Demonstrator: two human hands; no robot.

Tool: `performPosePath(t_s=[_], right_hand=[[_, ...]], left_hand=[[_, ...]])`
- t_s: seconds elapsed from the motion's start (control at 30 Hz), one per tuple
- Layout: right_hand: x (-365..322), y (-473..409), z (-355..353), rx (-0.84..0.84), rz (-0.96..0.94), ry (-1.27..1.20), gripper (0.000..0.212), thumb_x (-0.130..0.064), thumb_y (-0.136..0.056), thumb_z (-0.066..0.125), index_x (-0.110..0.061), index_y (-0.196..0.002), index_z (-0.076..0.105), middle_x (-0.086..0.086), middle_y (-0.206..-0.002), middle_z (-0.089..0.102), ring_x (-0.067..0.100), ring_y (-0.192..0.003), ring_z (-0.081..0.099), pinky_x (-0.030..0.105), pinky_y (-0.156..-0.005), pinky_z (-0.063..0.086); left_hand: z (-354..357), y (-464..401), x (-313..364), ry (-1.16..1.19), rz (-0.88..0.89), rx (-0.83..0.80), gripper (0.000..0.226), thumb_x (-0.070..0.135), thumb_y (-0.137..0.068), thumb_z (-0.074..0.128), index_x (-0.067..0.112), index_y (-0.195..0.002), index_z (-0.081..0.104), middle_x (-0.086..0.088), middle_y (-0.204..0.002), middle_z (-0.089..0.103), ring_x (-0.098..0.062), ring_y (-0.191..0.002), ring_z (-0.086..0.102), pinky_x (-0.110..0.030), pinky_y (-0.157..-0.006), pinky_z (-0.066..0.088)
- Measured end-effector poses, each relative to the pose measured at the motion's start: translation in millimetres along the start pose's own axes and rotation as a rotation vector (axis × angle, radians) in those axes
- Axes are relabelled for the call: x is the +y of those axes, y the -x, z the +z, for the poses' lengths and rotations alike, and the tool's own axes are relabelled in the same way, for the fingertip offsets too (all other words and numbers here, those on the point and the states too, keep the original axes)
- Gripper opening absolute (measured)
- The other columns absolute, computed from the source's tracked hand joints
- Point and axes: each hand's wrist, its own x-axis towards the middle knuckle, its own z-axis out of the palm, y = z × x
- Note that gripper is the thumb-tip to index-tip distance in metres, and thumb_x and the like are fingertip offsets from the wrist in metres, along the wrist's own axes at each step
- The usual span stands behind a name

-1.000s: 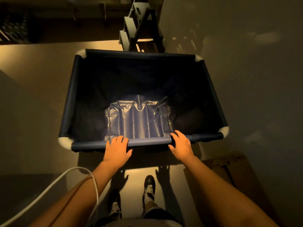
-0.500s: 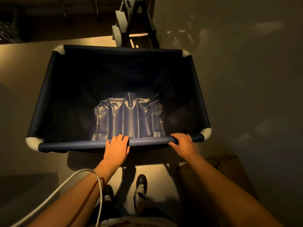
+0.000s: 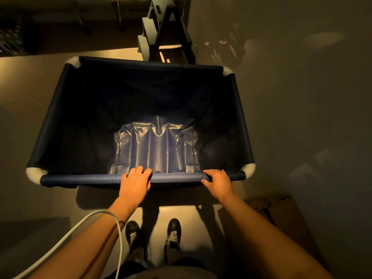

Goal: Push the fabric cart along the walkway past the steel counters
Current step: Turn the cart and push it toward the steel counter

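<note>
Fabric cart, dark blue, straight ahead on the floor, open top towards the camera, near rail at arm's reach. Left hand draped over the middle of that rail, fingers curled over its far side; right hand clamped on the same rail nearer the right corner. Hands apart, likely for steering as well as shoving, both behind the load rather than at one side. White corner caps at all four corners of the frame. Inside, only a shiny wrinkled liner at the bottom; no cargo to be seen. Two dark shoes side by side just behind the cart, set for the next step. White cable looped across the left forearm, both ends cut off by the edge. Beyond the far rail, a dark angled frame, partly hidden, nature unclear. Wheels out of sight under the cloth. No steel surface clearly made out in the gloom; brown box-like shape at near right, too dim to name.
</note>
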Motion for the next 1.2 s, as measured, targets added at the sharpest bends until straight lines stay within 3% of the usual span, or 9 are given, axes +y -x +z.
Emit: performPosePath(t_s=[0.13,0.43,0.6,0.8,1.0,1.2], right_hand=[[-32,-1,12,-0.011,-0.027,0.019,0.045,-0.033,-0.098,0.062,-0.021,-0.141,0.061,0.002,-0.140,0.065,0.025,-0.132,0.057,0.039,-0.126,0.026],[-121,-5,39,-0.016,-0.022,0.022,0.039,-0.039,-0.099,0.062,-0.022,-0.133,0.066,0.006,-0.126,0.073,0.028,-0.115,0.068,0.044,-0.101,0.055],[-166,-8,59,-0.013,-0.032,0.022,0.030,-0.036,-0.100,0.057,-0.017,-0.119,0.070,0.009,-0.117,0.074,0.032,-0.111,0.068,0.045,-0.102,0.049],[-219,-21,72,-0.150,-0.032,0.004,0.046,-0.029,-0.103,0.056,-0.014,-0.146,0.055,0.012,-0.143,0.062,0.032,-0.131,0.059,0.041,-0.115,0.043],[-244,-30,67,-0.188,-0.133,0.125,0.043,-0.020,-0.092,0.058,-0.020,-0.135,0.058,0.009,-0.133,0.066,0.034,-0.120,0.064,0.046,-0.104,0.051],[-227,-62,37,-0.190,-0.199,0.332,0.059,-0.014,-0.085,0.063,-0.014,-0.143,0.054,0.008,-0.147,0.055,0.030,-0.140,0.049,0.043,-0.120,0.035]], left_hand=[[-10,-2,-30,-0.016,-0.034,-0.003,0.036,0.032,-0.093,0.057,0.029,-0.128,0.048,-0.003,-0.120,0.057,-0.026,-0.112,0.055,-0.045,-0.096,0.049],[-21,0,-99,0.039,-0.116,0.022,0.042,0.033,-0.091,0.058,0.025,-0.131,0.048,-0.005,-0.126,0.052,-0.027,-0.119,0.050,-0.044,-0.089,0.050],[-21,6,-121,0.057,-0.139,0.024,0.056,0.037,-0.088,0.062,0.027,-0.139,0.042,-0.007,-0.145,0.041,-0.030,-0.138,0.036,-0.048,-0.100,0.045],[-22,3,-144,0.075,-0.163,0.016,0.060,0.042,-0.089,0.060,0.030,-0.143,0.035,-0.007,-0.154,0.033,-0.029,-0.142,0.031,-0.046,-0.106,0.044],[-26,-8,-162,0.115,-0.178,0.022,0.059,0.045,-0.089,0.059,0.031,-0.143,0.038,-0.006,-0.156,0.032,-0.030,-0.146,0.025,-0.048,-0.108,0.041],[-27,-20,-153,0.179,-0.215,0.027,0.057,0.048,-0.089,0.058,0.031,-0.141,0.043,-0.004,-0.156,0.033,-0.029,-0.149,0.021,-0.047,-0.111,0.038]])
